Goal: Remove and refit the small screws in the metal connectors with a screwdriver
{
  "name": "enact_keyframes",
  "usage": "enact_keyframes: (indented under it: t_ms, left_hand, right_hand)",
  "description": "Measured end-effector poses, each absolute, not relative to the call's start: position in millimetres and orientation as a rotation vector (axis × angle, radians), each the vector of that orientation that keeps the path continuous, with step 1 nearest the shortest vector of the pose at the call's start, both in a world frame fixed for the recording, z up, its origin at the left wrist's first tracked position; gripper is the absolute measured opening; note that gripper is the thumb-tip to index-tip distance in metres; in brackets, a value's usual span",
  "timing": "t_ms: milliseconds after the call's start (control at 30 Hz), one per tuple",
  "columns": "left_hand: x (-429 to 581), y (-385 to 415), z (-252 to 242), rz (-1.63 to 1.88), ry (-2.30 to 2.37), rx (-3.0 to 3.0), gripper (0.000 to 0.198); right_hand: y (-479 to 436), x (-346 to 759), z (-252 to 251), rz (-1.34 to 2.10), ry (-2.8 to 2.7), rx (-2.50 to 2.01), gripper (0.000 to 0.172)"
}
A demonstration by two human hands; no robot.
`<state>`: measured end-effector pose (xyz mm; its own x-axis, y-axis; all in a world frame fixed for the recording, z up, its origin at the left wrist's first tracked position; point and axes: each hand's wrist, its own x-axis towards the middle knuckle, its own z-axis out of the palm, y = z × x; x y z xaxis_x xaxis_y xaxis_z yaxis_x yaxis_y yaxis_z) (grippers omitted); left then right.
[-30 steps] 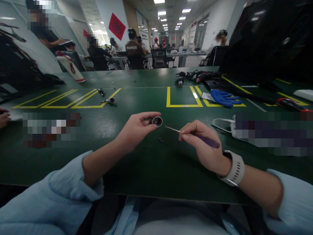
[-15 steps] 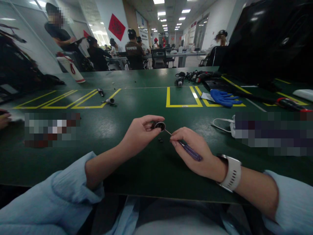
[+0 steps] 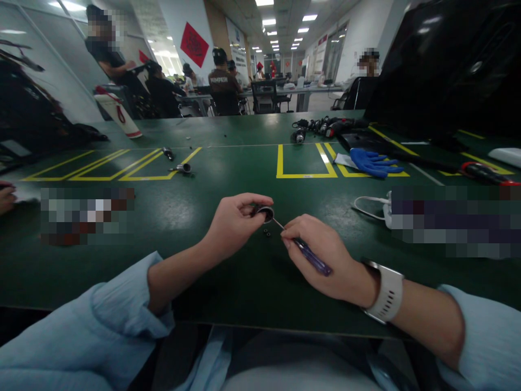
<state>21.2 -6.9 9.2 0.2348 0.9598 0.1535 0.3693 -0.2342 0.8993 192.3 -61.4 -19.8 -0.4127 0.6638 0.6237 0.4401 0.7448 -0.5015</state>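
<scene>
My left hand point(image 3: 234, 225) is closed around a small round metal cup-like part point(image 3: 266, 214), its dark hollow side turned toward my right. In my right hand point(image 3: 319, 255) is a screwdriver point(image 3: 311, 256) with a translucent purple handle, gripped like a pen. Its thin metal shaft points up and left to the rim of the cup-like part; whether the tip reaches inside is hidden. Just below the part, a couple of tiny dark pieces point(image 3: 267, 233) lie on the green table point(image 3: 228, 288).
Two small metal parts, one dark point(image 3: 167, 153) and one cup-ended point(image 3: 185, 169), lie by yellow tape outlines at left. A blue glove point(image 3: 372, 163), a dark cable bundle point(image 3: 317, 127) and a white cable point(image 3: 368, 209) are at right. Another person's hand point(image 3: 7, 198) shows at far left.
The cup-like part has tilted in my left hand, so less of its hollow shows. My right hand and the screwdriver have shifted slightly left and down.
</scene>
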Motion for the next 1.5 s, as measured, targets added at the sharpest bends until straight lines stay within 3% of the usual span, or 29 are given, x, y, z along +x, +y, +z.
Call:
enact_keyframes:
  t_ms: [200,467,900,1200,1500]
  left_hand:
    - [19,-3,6,0.979,1.226,1.726,0.022]
    - [13,8,7,1.039,1.274,1.595,0.032]
    - [15,4,11,1.042,1.239,1.535,0.032]
    - [15,4,10,1.023,1.235,1.529,0.035]
    - [15,5,11,1.035,1.228,1.476,0.035]
  right_hand:
    - [-62,193,-18,0.440,-1.932,-0.833,0.010]
    - [-47,196,-18,1.184,-1.554,-1.056,0.011]
    - [-41,195,-21,1.104,-1.671,-1.128,0.008]
    - [-39,203,-9,1.203,-1.656,-1.200,0.018]
    - [-43,199,-21,1.159,-1.492,-0.977,0.009]
